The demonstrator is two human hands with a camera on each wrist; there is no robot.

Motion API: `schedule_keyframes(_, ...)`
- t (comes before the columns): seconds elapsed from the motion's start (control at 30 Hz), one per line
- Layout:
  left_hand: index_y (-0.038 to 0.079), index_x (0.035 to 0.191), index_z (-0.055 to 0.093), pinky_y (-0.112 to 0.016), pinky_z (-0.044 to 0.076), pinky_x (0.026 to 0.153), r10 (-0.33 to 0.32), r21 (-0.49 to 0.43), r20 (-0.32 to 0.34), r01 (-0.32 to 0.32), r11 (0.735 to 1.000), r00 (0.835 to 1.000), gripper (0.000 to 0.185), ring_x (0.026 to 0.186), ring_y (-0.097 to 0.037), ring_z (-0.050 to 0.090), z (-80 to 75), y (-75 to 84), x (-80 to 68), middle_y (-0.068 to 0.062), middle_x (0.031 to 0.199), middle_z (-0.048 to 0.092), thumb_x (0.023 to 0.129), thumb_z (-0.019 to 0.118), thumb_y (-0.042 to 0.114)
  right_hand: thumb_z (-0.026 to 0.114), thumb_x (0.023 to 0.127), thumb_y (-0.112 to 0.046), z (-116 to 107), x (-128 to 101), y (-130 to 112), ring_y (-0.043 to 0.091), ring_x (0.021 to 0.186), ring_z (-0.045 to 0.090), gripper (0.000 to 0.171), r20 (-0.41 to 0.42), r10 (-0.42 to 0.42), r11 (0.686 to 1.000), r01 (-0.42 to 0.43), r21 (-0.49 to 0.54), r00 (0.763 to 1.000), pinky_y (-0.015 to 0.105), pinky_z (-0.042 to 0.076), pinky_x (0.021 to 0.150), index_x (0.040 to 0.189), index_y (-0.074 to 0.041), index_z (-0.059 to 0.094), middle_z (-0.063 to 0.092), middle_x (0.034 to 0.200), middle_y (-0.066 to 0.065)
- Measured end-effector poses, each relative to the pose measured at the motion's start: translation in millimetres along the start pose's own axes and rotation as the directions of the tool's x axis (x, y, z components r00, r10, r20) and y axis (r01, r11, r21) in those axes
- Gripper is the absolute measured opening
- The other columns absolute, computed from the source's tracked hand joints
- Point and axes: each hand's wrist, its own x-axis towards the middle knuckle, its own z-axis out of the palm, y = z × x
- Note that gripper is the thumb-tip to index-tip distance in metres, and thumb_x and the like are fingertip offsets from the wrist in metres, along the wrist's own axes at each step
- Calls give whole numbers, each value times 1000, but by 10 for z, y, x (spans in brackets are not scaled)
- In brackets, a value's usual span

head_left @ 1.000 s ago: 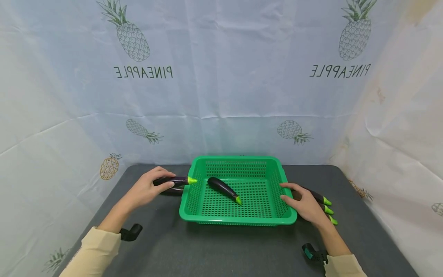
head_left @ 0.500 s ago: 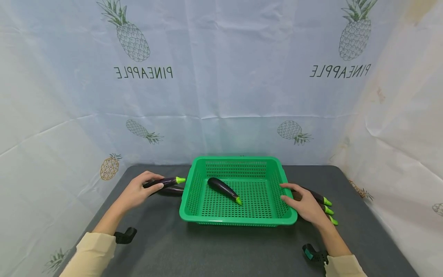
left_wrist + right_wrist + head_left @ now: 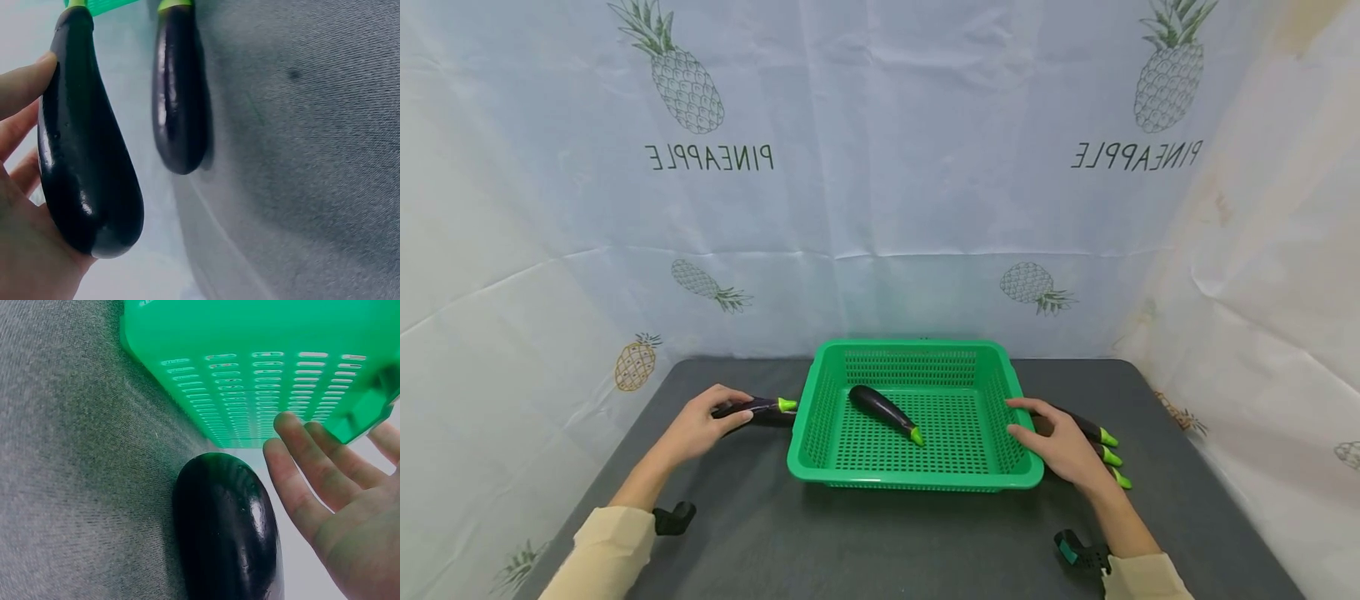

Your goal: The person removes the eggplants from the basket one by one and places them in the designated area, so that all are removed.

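My left hand (image 3: 698, 427) grips a dark purple eggplant (image 3: 766, 405) left of the green basket (image 3: 917, 478); its green stem end points toward the basket rim. Thumb and fingers lie around this eggplant (image 3: 87, 137) in the left wrist view. Just behind it a second eggplant (image 3: 778, 419) lies on the table, partly hidden. My right hand (image 3: 1063, 443) holds the basket's right rim, with some fingers against the outer wall (image 3: 269, 387) in the right wrist view. Inside the basket lies one eggplant (image 3: 886, 410), slanting across the bottom.
Three eggplants lie right of the basket, partly under my right hand; the rearmost eggplant (image 3: 1084, 423) shows most. One eggplant's rounded end (image 3: 225, 519) sits close to the basket wall. A pineapple-print curtain (image 3: 917, 208) stands behind the dark grey table (image 3: 880, 542).
My left hand has moved left, away from the basket's rim, and then down with its eggplant, close over the eggplant on the table. The right hand and basket stay in place.
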Motion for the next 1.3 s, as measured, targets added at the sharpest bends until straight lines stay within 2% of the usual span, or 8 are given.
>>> schedule_keyframes(0.2,9,122,72,-48,49,82,12,23,10,-12,1000,1000,31,107,-32,59,115,-71,39,-9,117,64,99,69,30,67,101,-25,-6,-2,-13,12,105,63,48,3,4,1000,-4,10,1000,31,53,75,145,-11,55,47,149,21)
schedule_keyframes(0.43,5,120,72,-54,51,85,39,19,49,-40,999,998,30,103,-32,61,249,-117,68,-8,112,64,98,71,25,67,101,-24,-9,-5,-9,13,108,62,48,6,1,1000,-1,12,1000,31,54,78,146,-11,55,48,149,20)
schedule_keyframes(0.63,4,119,73,-54,51,86,40,42,80,-43,998,996,29,102,-31,61,339,-146,99,-7,109,63,97,72,24,67,101,-25,-12,-4,-6,19,112,63,48,3,3,1000,-3,5,1000,32,54,79,145,-12,55,49,148,19)
schedule_keyframes(0.83,5,117,73,-54,51,86,50,52,84,-54,997,995,27,101,-31,62,420,-162,116,-7,109,64,96,73,21,67,101,-24,-10,-4,-8,15,109,63,48,6,0,1000,0,14,1000,31,54,77,146,-11,55,48,149,20)
schedule_keyframes(0.93,5,116,74,-55,51,88,46,60,84,-51,997,995,26,102,-32,62,455,-168,113,-8,110,65,96,73,20,67,101,-24,-9,-3,-7,14,108,63,48,6,2,1000,-2,16,1000,31,54,77,145,-11,55,48,149,21)
schedule_keyframes(1.13,4,117,74,-56,51,89,31,85,82,-38,996,996,27,103,-33,62,498,-160,129,-9,110,65,95,74,20,67,101,-25,-14,-2,-12,21,111,63,48,4,13,1000,-13,10,1000,32,54,77,146,-13,55,47,150,20)
schedule_keyframes(1.3,4,118,73,-55,51,88,9,116,84,-19,993,996,29,103,-33,62,536,-150,139,-10,111,65,94,75,20,67,101,-26,-10,-3,-1,18,109,63,48,-1,11,1000,-11,2,1000,31,54,77,145,-12,55,48,148,20)
